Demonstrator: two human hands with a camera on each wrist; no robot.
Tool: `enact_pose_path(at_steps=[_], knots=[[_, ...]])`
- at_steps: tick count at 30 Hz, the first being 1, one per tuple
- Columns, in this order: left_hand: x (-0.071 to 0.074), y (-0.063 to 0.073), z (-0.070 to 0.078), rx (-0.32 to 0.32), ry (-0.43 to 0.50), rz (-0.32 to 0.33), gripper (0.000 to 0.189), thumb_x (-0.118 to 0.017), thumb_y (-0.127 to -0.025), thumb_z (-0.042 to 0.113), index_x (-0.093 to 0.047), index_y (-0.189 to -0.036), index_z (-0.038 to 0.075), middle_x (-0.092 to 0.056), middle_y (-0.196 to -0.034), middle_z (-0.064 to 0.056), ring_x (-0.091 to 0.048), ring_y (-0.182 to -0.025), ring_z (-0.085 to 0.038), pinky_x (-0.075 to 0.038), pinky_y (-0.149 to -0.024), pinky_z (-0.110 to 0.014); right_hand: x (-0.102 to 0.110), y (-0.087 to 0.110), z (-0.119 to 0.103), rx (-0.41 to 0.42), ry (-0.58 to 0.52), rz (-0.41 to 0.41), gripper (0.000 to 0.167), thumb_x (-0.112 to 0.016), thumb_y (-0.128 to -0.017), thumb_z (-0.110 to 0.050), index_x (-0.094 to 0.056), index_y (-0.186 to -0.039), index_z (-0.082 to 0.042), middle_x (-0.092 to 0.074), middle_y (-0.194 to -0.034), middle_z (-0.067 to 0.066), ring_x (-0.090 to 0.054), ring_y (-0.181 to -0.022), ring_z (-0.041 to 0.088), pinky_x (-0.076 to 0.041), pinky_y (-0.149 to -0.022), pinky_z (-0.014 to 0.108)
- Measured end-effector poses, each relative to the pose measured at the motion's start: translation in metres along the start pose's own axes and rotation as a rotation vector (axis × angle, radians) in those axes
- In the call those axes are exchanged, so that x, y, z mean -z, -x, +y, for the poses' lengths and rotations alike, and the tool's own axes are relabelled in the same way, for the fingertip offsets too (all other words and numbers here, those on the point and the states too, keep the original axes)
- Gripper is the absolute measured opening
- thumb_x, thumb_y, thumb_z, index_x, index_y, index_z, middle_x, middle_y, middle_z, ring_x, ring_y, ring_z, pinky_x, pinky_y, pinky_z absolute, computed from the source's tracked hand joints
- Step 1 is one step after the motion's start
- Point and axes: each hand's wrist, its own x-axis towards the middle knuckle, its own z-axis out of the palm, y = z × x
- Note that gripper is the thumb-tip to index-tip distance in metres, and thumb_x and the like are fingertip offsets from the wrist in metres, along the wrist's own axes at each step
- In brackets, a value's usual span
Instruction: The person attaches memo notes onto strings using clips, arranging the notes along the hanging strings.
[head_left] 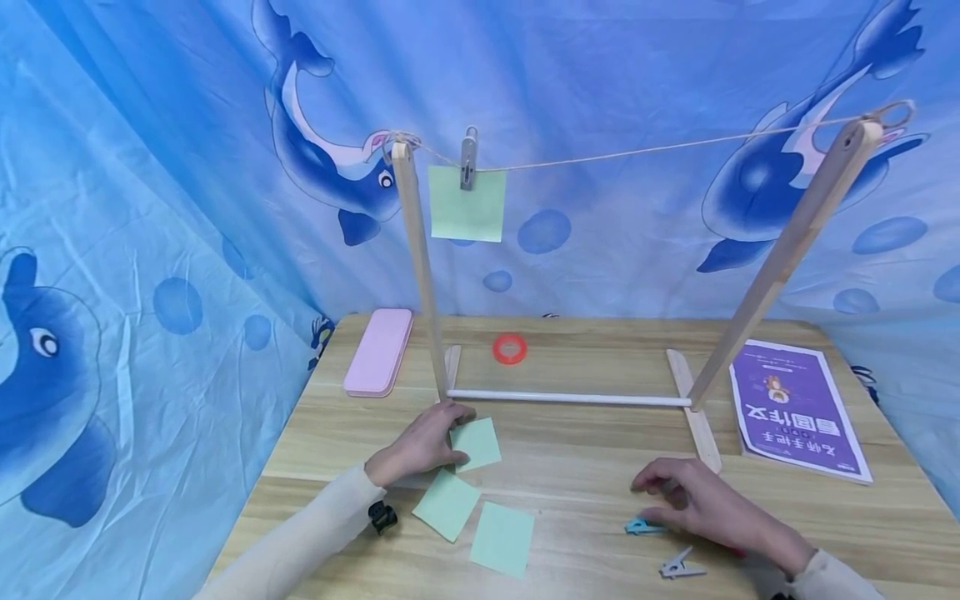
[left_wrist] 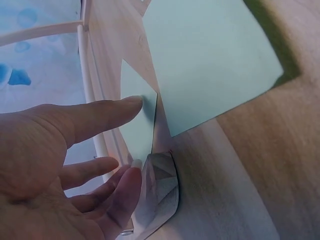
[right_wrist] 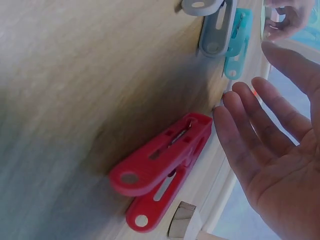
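Observation:
A pale green sticky note [head_left: 477, 443] lies on the table by my left hand [head_left: 422, 442]. That hand's thumb [left_wrist: 110, 115] and fingertips come close to the note's edge, set apart from each other; contact is unclear. Two other green notes, one [head_left: 447, 504] and another [head_left: 502, 537], lie nearer me. My right hand [head_left: 701, 504] hovers with loosely bent fingers, holding nothing. Around it are a teal clothespin [head_left: 643, 527], a grey clothespin [head_left: 681, 565] and a red clothespin [right_wrist: 162, 172], mostly hidden by the hand in the head view.
Between two wooden posts [head_left: 787, 258] runs a string [head_left: 637, 152], where a grey clothespin [head_left: 468, 158] holds a green note [head_left: 467, 212]. A white rod [head_left: 570, 397] joins the posts low down. Red tape [head_left: 509, 349], a pink case [head_left: 379, 352] and a purple book [head_left: 798, 408] lie about.

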Motion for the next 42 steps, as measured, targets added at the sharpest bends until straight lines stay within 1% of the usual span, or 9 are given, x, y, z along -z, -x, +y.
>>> enact_pose_path(at_steps=[4, 10, 14, 18, 26, 30, 35, 38, 42], knots=[[-0.001, -0.002, 0.000, 0.006, -0.006, 0.001, 0.067, -0.093, -0.076, 0.013, -0.064, -0.135, -0.001, -0.066, -0.117, -0.011, -0.062, -0.106, -0.024, -0.055, -0.094, -0.043, -0.001, 0.000, 0.002, 0.006, 0.000, -0.011, 0.033, -0.082, -0.089, -0.039, -0.073, -0.114, -0.019, -0.076, -0.108, -0.004, -0.069, -0.097, 0.005, -0.061, -0.076, 0.024], [-0.001, -0.003, -0.001, 0.010, 0.009, -0.003, 0.064, -0.093, -0.076, 0.012, -0.065, -0.132, -0.001, -0.066, -0.114, -0.010, -0.061, -0.102, -0.023, -0.054, -0.091, -0.041, -0.005, 0.001, 0.004, 0.043, -0.031, -0.021, 0.032, -0.083, -0.089, -0.036, -0.072, -0.113, -0.018, -0.076, -0.106, -0.004, -0.070, -0.095, 0.004, -0.061, -0.077, 0.024], [-0.001, -0.004, -0.002, 0.002, 0.019, -0.004, 0.062, -0.093, -0.075, 0.010, -0.067, -0.130, -0.003, -0.066, -0.111, -0.010, -0.060, -0.099, -0.023, -0.052, -0.087, -0.036, -0.006, 0.001, 0.004, 0.064, -0.049, -0.028, 0.032, -0.083, -0.089, -0.034, -0.072, -0.113, -0.016, -0.076, -0.105, -0.004, -0.070, -0.094, 0.004, -0.062, -0.077, 0.025], [-0.001, -0.004, -0.002, -0.001, 0.023, -0.005, 0.060, -0.093, -0.075, 0.009, -0.068, -0.129, -0.003, -0.065, -0.107, -0.010, -0.058, -0.096, -0.022, -0.050, -0.083, -0.031, -0.007, 0.001, 0.005, 0.063, -0.050, -0.025, 0.031, -0.083, -0.089, -0.035, -0.072, -0.111, -0.017, -0.075, -0.103, -0.005, -0.069, -0.092, 0.003, -0.061, -0.075, 0.024], [-0.002, -0.004, 0.000, 0.017, 0.055, -0.019, 0.053, -0.091, -0.076, 0.006, -0.070, -0.124, -0.001, -0.064, -0.105, -0.008, -0.058, -0.094, -0.020, -0.048, -0.082, -0.028, -0.011, -0.001, 0.006, 0.071, 0.006, 0.034, 0.021, -0.082, -0.090, -0.033, -0.073, -0.105, -0.020, -0.075, -0.096, -0.010, -0.065, -0.084, -0.005, -0.058, -0.068, 0.021], [-0.002, -0.004, 0.001, 0.012, 0.058, -0.024, 0.049, -0.090, -0.077, 0.006, -0.071, -0.121, 0.000, -0.064, -0.103, -0.007, -0.057, -0.092, -0.019, -0.047, -0.078, -0.025, -0.009, 0.001, 0.006, 0.067, 0.062, 0.045, 0.022, -0.083, -0.088, -0.038, -0.073, -0.103, -0.025, -0.073, -0.096, -0.015, -0.062, -0.085, -0.006, -0.057, -0.070, 0.021], [-0.004, -0.004, 0.002, 0.018, 0.077, -0.029, 0.043, -0.089, -0.078, 0.005, -0.072, -0.117, 0.003, -0.064, -0.103, -0.006, -0.056, -0.090, -0.018, -0.046, -0.076, -0.025, -0.001, 0.003, 0.008, 0.088, 0.122, 0.018, 0.028, -0.087, -0.084, -0.040, -0.073, -0.103, -0.024, -0.071, -0.097, -0.017, -0.064, -0.088, -0.004, -0.059, -0.074, 0.022], [-0.004, -0.004, 0.003, 0.020, 0.090, -0.032, 0.041, -0.089, -0.078, 0.005, -0.072, -0.116, 0.004, -0.065, -0.105, -0.005, -0.056, -0.090, -0.017, -0.046, -0.076, -0.025, 0.002, 0.003, 0.009, 0.064, 0.116, -0.019, 0.030, -0.086, -0.084, -0.040, -0.073, -0.104, -0.024, -0.071, -0.099, -0.016, -0.065, -0.090, -0.004, -0.060, -0.075, 0.022], [-0.003, -0.005, 0.002, 0.021, 0.106, -0.035, 0.041, -0.088, -0.078, 0.003, -0.071, -0.116, 0.006, -0.067, -0.106, -0.004, -0.058, -0.090, -0.016, -0.048, -0.076, -0.023, 0.004, 0.003, 0.010, 0.036, 0.116, -0.032, 0.028, -0.087, -0.083, -0.040, -0.073, -0.103, -0.024, -0.071, -0.098, -0.016, -0.064, -0.088, -0.004, -0.059, -0.073, 0.021]])
